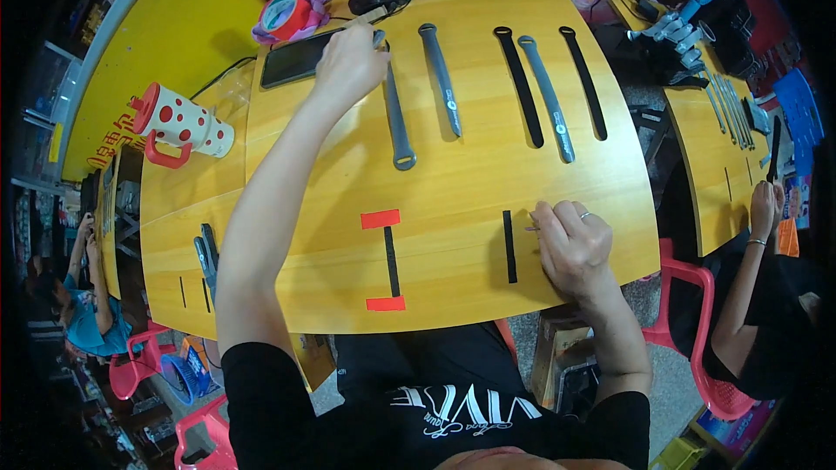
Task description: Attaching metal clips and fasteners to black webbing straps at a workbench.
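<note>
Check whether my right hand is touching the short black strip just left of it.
Apart: the head view shows yellow tabletop between the right hand and the black strip.

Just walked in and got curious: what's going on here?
A person is working at a yellow table. Their left hand is at the upper end of a grey strap, by a phone. Their right hand, fingers curled, is just right of a black strip; whether it holds anything is unclear. To the right of that strap lie two more grey straps and two black straps, none in hand.
</note>
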Tool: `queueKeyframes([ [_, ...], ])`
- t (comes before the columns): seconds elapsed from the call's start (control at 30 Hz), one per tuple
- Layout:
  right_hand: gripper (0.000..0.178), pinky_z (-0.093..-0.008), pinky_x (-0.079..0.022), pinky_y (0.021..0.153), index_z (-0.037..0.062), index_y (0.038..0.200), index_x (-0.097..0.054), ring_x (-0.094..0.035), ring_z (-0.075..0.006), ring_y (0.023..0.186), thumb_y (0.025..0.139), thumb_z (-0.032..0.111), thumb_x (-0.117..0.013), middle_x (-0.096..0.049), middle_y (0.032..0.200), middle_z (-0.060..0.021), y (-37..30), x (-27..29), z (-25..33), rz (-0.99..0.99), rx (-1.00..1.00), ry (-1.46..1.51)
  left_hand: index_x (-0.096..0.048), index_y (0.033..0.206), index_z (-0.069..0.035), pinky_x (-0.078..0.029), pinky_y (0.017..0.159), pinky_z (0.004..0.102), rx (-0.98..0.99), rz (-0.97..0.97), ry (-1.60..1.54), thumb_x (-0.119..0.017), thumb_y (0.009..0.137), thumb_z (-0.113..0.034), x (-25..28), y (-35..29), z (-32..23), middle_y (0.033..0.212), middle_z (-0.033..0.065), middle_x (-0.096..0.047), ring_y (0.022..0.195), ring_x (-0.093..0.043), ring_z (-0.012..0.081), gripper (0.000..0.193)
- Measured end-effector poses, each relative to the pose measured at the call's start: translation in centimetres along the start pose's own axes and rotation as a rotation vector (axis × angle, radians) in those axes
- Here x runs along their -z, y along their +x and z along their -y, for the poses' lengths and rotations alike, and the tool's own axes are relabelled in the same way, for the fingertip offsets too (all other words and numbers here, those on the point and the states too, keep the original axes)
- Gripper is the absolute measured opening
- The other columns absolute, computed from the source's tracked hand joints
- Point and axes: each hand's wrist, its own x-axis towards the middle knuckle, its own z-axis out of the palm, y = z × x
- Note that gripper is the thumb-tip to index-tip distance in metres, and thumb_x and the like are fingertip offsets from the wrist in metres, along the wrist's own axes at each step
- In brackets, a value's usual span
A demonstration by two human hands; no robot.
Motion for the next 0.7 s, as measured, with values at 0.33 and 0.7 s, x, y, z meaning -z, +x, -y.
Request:
queueKeyframes([
  [0.33,0.023,-0.0314,-0.043,0.049,-0.0035,0.088,-0.062,-0.055,-0.0221,0.057,0.066,-0.002,-0.065,-0.052,0.067,-0.0086,0.1,0.0,0.4,0.005,-0.016,0.017,-0.067,0.106,0.001,-0.047,0.084,0.0442,-0.172,0.262,-0.094,-0.068,0.076,-0.017,2.9,-4.9,-1.2,0.088,0.0254,-0.065,0.091,-0.062,0.0388,0.035],
  [0.7,0.024,-0.032,-0.043,0.049,-0.0036,0.09,-0.061,-0.056,-0.0227,0.057,0.067,-0.003,-0.066,-0.052,0.068,-0.0088,0.3,-0.1,0.6,0.008,-0.018,0.032,-0.067,0.11,-0.004,-0.046,0.089,0.0423,-0.178,0.275,-0.055,-0.07,0.076,-0.021,0.9,-3.9,-0.7,0.1,0.0187,-0.066,0.1,-0.06,0.0353,0.037],
])
